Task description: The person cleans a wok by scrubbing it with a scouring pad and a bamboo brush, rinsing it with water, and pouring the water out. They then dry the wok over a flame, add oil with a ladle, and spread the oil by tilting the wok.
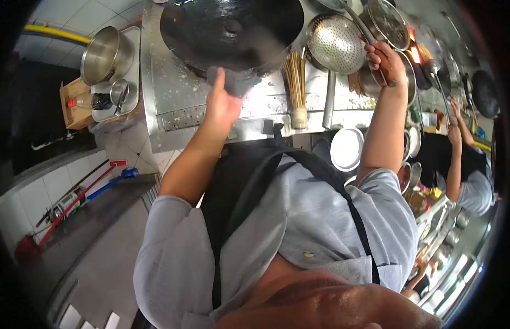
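My left hand (224,105) is at the near edge of a large dark wok (230,27), thumb up, fingers closed on a grey cloth (244,82) against the rim. My right hand (385,64) is wrapped round the metal handle of a ladle (360,23), whose bowl lies toward the top edge of the view. Left of that hand is a perforated strainer (336,44) with its handle pointing toward me. A bamboo brush (296,90) stands between the wok and the strainer, bristles away from me.
A steel bowl (105,55) and small cups sit on a white tray (135,66) at the left. White plates (346,149) are near my right side. Flames (414,54) burn at the upper right. A co-worker (469,183) stands farther right with arms extended.
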The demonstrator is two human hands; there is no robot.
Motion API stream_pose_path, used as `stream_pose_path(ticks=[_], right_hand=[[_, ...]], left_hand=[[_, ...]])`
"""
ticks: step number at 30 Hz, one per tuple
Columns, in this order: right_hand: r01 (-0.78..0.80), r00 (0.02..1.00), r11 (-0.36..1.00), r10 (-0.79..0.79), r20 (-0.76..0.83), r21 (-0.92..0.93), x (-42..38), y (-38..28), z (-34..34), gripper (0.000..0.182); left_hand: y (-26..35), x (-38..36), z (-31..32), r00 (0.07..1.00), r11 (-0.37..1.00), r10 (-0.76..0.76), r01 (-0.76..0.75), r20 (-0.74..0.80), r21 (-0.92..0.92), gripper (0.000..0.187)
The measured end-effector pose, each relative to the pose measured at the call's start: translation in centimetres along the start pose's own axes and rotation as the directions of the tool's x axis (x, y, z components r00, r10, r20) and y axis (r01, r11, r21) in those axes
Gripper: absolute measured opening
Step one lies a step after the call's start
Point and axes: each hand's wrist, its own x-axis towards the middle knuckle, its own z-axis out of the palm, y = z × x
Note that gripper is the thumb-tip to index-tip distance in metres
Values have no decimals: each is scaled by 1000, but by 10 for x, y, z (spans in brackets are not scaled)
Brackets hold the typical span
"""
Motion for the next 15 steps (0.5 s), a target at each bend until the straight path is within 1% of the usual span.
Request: stream_pose_path(ticks=[1, 2, 3, 4, 5, 6, 7, 8, 9, 10, 11, 12, 13, 14, 15], right_hand=[[33, 999, 997, -33, -1, -65, -22, 0, 10, 27], [55, 997, 994, -60, -51, -98, -45, 1, 25, 23], [75, 991, 988, -88, -98, -132, -68, 4, 38, 20], [58, 995, 985, -71, -75, -160, -85, 6, 46, 18], [54, 994, 985, -69, -86, -163, -100, 11, 48, 18], [35, 998, 968, -45, -36, -247, -113, 15, 51, 19], [20, 1000, 945, -17, 14, -327, -131, 19, 70, 20], [35, 991, 937, -77, -107, -346, -152, 26, 96, 25], [30, 998, 926, -45, -33, -377, -160, 33, 93, 29], [1, 999, 918, -17, -35, -396, -168, 42, 95, 33], [-31, 999, 909, 16, -40, -415, -178, 49, 102, 38], [-71, 996, 906, 44, -74, -417, -186, 56, 113, 38], [-104, 993, 921, 77, -86, -375, -191, 65, 123, 36], [-137, 991, 919, 125, -57, -370, -195, 72, 133, 35], [-169, 985, 915, 171, -28, -367, -197, 78, 143, 34]], left_hand=[[0, 11, -3, 1000, 1000, 9, -9, 2, 25, 53], [2, 19, -4, 1000, 1000, -10, 10, 5, 22, 53], [2, 23, -7, 995, 995, -22, 32, -94, 99, 51], [2, 23, -11, 981, 983, -24, 59, -194, 175, 49], [3, 22, -15, 980, 982, -37, 71, -193, 173, 49], [7, 21, -17, 983, 975, -58, 93, -176, 200, 46], [11, 17, -20, 984, 967, -77, 113, -160, 230, 43], [15, 11, -26, 984, 966, -80, 116, -159, 232, 43], [20, 3, -30, 988, 953, -94, 124, -118, 276, 41], [25, -7, -34, 991, 939, -109, 129, -80, 320, 39], [27, -22, -41, 991, 938, -110, 130, -81, 321, 39], [32, -45, -40, 993, 910, -108, 120, -54, 396, 38], [35, -63, -43, 994, 876, -108, 109, -29, 470, 38], [36, -70, -61, 989, 848, -150, 135, -13, 513, 38], [38, -77, -71, 988, 847, -151, 136, -12, 514, 38]])
